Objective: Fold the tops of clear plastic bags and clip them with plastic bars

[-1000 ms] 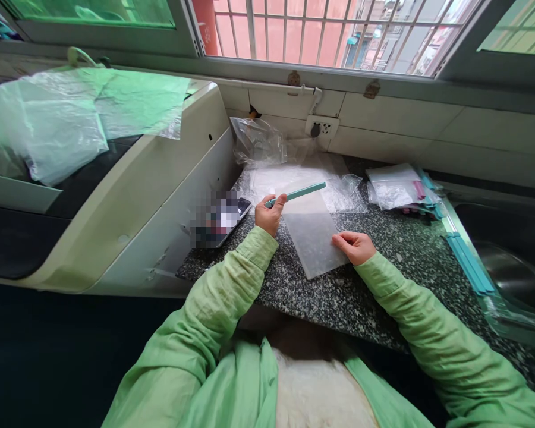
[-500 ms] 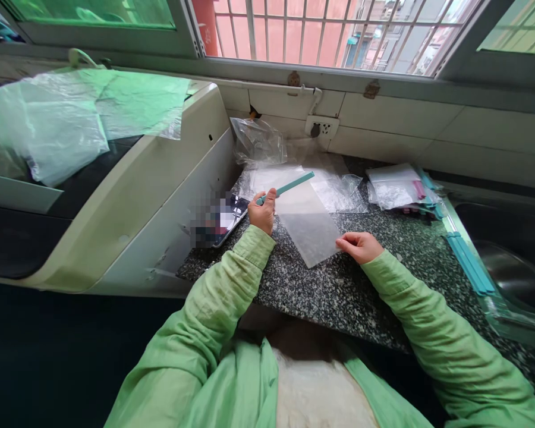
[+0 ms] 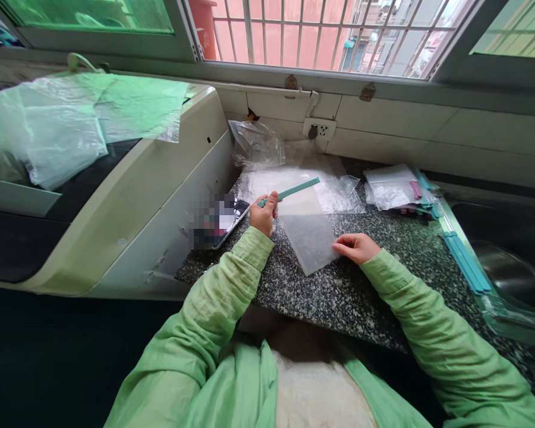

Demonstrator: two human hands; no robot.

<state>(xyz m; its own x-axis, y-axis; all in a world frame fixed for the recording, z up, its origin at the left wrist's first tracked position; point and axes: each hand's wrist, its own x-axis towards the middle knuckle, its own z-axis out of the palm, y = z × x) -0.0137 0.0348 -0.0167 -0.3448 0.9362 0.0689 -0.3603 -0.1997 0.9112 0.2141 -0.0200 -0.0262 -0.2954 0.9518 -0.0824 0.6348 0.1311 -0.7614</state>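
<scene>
My left hand (image 3: 264, 215) grips the near end of a teal plastic sealing strip (image 3: 294, 190), which points up and to the right above the counter. A frosted clear plastic bag (image 3: 310, 235) lies flat on the speckled granite counter (image 3: 339, 291), its top edge meeting the strip. My right hand (image 3: 355, 246) pinches the bag's lower right corner. Both sleeves are light green.
A phone (image 3: 218, 220) lies left of my left hand, beside a white machine (image 3: 129, 196) draped with plastic sheets. Crumpled clear bags (image 3: 294, 172) sit behind. More bags and strips (image 3: 399, 187) lie at the right, with teal strips (image 3: 466, 261) along a steel sink (image 3: 517, 273).
The strip and bag shifted slightly left and away, then settled back a little. My right hand slid along the bag's lower edge toward the right corner. The view tilted down slightly.
</scene>
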